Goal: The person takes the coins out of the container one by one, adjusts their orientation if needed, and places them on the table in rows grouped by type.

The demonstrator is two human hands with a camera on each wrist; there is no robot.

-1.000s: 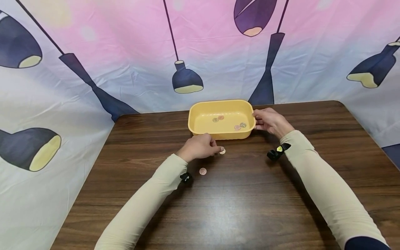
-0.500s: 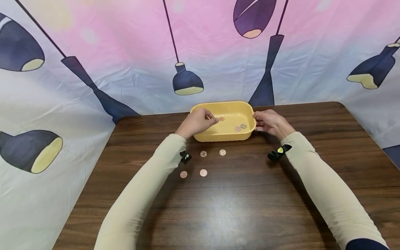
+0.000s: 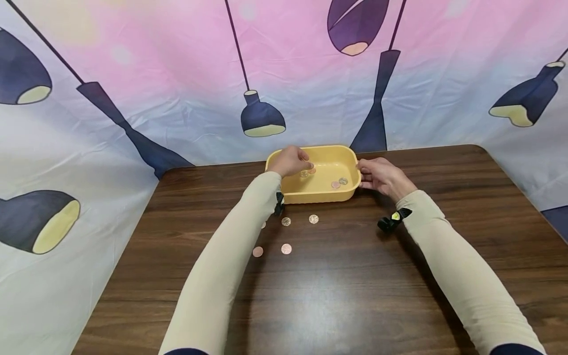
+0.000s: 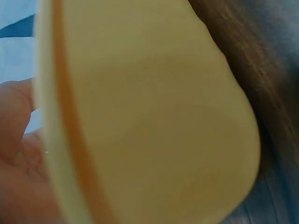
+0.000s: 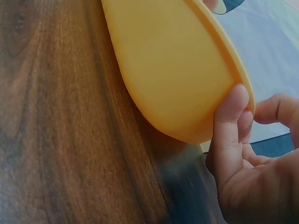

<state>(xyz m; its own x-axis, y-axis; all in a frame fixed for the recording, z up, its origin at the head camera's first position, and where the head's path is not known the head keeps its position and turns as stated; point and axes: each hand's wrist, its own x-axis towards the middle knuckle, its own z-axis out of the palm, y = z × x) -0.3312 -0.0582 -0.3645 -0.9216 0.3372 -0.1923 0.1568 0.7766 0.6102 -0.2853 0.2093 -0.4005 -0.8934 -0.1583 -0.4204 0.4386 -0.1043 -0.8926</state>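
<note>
A shallow yellow plastic tub (image 3: 320, 193) with rounded corners and a rolled rim sits toward the far edge of a dark wood-grain table (image 3: 399, 296). The right hand (image 3: 382, 176) grips the tub's right end — in the right wrist view the thumb (image 5: 229, 135) presses flat against the smooth outer wall under the rim while the other fingers curl over the lip. The left hand (image 3: 290, 160) hangs over the tub's left inner corner, fingers bunched downward with the tips together just above a coin; whether anything is pinched between them cannot be told. The left wrist view is filled by the tub's blurred wall and rim.

Inside the tub lie four small round coins (image 3: 336, 185), coppery and dull silver — two by the left fingertips, two nearer the right end. On the table in front of the tub lie more loose coins (image 3: 313, 219): four show fully and a fifth peeks out from under the left sleeve (image 3: 230, 256). Both sleeves are beige knit. Behind hangs a creased cloth backdrop (image 3: 177, 74) printed with dark pendant lamps.
</note>
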